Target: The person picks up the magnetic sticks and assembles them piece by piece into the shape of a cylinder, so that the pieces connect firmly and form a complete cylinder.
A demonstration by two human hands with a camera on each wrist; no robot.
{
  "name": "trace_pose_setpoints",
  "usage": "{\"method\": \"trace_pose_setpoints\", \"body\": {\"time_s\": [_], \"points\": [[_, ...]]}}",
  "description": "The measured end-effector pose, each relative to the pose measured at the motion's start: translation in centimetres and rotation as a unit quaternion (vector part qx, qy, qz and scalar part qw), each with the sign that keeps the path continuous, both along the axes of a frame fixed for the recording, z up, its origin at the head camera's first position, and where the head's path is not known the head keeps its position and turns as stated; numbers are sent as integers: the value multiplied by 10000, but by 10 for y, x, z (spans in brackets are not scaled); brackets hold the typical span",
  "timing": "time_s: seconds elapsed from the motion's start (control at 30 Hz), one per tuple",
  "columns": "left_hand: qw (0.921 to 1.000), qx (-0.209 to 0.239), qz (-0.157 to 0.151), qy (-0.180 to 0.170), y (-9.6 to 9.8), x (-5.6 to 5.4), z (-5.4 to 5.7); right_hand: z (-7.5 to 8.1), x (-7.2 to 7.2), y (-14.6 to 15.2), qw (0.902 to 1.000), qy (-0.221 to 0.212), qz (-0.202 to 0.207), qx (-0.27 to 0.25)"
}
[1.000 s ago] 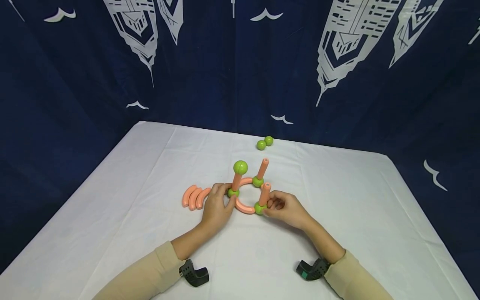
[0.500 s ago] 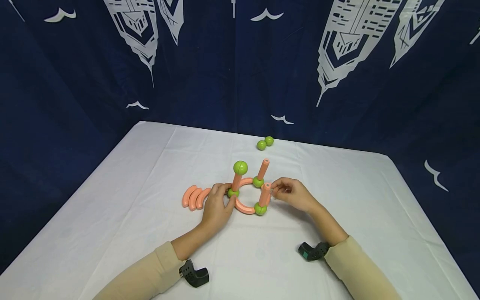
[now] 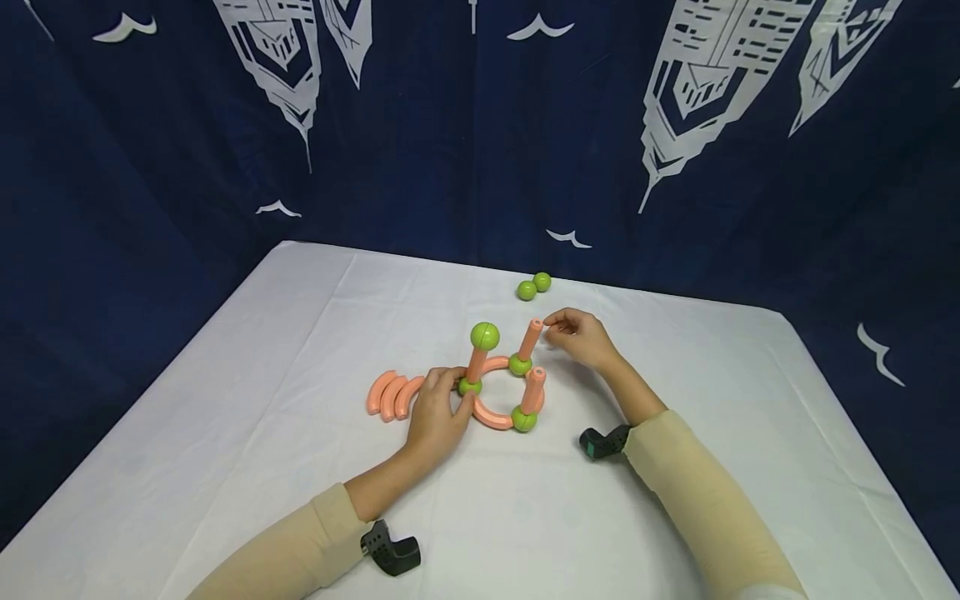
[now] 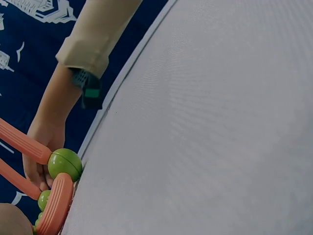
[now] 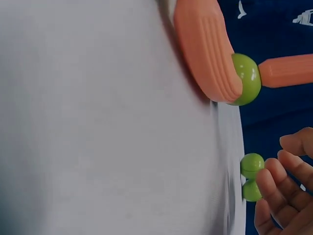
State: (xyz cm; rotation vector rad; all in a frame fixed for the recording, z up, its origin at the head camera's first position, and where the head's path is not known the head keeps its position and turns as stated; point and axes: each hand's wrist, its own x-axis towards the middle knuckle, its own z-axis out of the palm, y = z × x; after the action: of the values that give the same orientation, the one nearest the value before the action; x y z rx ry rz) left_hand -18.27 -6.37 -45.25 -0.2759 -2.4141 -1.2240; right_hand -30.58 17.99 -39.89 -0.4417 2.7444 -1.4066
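Note:
A ring of curved orange sticks (image 3: 492, 418) and green balls lies on the table in the head view. Straight orange sticks stand up from three of its balls. A green ball (image 3: 485, 336) tops the left upright; the back upright (image 3: 531, 340) and front upright (image 3: 533, 390) have bare tops. My left hand (image 3: 437, 417) holds the green ball (image 3: 470, 387) at the foot of the left upright between thumb and fingers. Beside the back upright's top is my right hand (image 3: 583, 337), its fingers loosely bent around nothing, as the right wrist view also shows.
Two loose green balls (image 3: 527, 290) sit near the far edge of the white table (image 3: 300, 333). Several curved orange sticks (image 3: 387, 397) lie left of my left hand. A dark blue curtain (image 3: 420, 150) hangs behind the table.
My right hand has left the front green ball of the ring and moved away from me, up to the back upright. The left hand has stayed in place.

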Motion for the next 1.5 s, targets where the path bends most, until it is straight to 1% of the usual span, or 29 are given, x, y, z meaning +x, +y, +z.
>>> {"method": "trace_pose_setpoints", "body": {"time_s": [0.3, 0.47, 0.57, 0.63, 0.7, 0.87, 1.07, 1.23, 1.33, 1.5], "points": [[9999, 39, -19, -105, 0, 0, 1, 6, -36, -8, 9980, 51, -534, 319], [9999, 56, -1, -115, 0, 1, 1, 8, -52, -12, 9959, -142, -776, 435], [9999, 41, -8, -110, 0, 2, 2, 10, -58, -13, 9940, -282, -848, 630], [9999, 28, -20, -106, 0, 2, 3, 10, -63, -13, 9921, -328, -829, 880], [9999, 18, -29, -117, 0, 2, 3, 9, -68, -13, 9886, -355, -774, 1241], [10000, -12, 15, -92, -1, 1, 2, 8, -79, -16, 9772, -417, -538, 2010], [10000, 25, -21, -34, -1, 1, 2, 13, -87, -24, 9677, -591, -201, 2442], [10000, 18, -9, -90, -1, 1, 0, 17, -90, -28, 9571, -661, 24, 2821], [10000, -8, 11, -44, -2, 1, 0, 15, -93, -29, 9545, -510, -39, 2939], [10000, -30, 23, 42, -2, 0, -1, 8, -93, -26, 9542, -182, -329, 2969]]}}
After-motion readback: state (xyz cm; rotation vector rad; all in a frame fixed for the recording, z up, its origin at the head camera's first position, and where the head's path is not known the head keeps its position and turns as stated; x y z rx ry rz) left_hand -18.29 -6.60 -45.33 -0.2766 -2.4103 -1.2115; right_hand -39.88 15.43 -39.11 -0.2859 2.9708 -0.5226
